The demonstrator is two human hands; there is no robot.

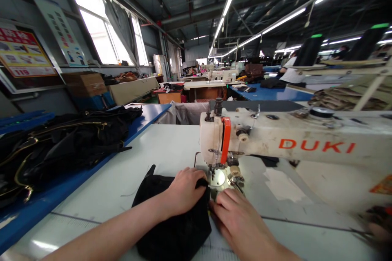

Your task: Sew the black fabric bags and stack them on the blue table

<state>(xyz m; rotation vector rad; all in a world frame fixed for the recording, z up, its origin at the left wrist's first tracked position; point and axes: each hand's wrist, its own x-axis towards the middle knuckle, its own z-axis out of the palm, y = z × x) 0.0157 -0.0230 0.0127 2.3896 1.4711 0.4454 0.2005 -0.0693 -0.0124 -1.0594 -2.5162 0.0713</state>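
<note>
Fabric (180, 232) tight in left grip (187, 189), right grip (235, 212) unclear, sewing machine (260, 138) just ahead, gold-trimmed pile (69, 142) leftward.

Head cam, faces fwd/dn, near black cloth (174, 232).

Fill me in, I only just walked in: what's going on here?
Someone is handling black cloth at the needle end of a sewing machine. The left hand pinches its upper right corner; the right hand is at its right edge, grip unclear. Black pieces with gold-coloured trim lie on a blue table to the left.
</note>
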